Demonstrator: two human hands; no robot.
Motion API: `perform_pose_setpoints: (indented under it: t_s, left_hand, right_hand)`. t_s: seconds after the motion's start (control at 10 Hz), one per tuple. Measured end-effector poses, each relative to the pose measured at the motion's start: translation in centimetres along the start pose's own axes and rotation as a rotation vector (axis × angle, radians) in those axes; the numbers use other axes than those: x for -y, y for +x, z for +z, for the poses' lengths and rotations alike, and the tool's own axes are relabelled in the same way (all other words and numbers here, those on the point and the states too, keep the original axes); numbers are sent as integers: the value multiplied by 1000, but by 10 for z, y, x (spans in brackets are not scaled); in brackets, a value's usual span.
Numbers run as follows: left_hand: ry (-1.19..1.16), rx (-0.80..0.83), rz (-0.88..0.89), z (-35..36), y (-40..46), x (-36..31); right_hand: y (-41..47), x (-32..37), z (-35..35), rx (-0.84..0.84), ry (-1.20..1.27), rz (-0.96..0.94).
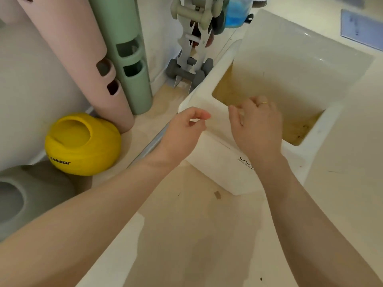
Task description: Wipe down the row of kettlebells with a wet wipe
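Observation:
A yellow kettlebell [83, 143] stands on the floor at the left, against the wall. A grey kettlebell [27, 195] sits nearer me at the lower left, partly cut off by the frame. My left hand [184, 131] hovers over the near corner of a white bin [219, 162]. Its thumb and forefinger are almost pinched, with a sliver of white between them that I cannot identify. My right hand [257, 129], wearing a ring, is over the bin's front rim with fingers loosely curled and apart. No wet wipe is clearly visible.
The bin's lid [290, 59] stands open behind its mouth. Pink [78, 59] and green [126, 59] rolled mats lean on the wall behind the yellow kettlebell. A dumbbell rack [192, 48] stands further back. A metal floor strip [151, 143] runs between kettlebells and bin.

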State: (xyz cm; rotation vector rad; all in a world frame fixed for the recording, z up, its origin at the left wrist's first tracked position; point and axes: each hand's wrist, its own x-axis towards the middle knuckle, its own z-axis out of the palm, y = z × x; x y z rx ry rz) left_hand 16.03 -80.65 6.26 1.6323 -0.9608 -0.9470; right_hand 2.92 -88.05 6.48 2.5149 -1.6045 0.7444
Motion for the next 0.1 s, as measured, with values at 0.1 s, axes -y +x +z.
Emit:
perform_pose_setpoints:
  t_s: [0.1]
  left_hand:
    - [5,-121,-16,-29,-11,20]
  right_hand:
    - [-5,43,8,-19,152,-209]
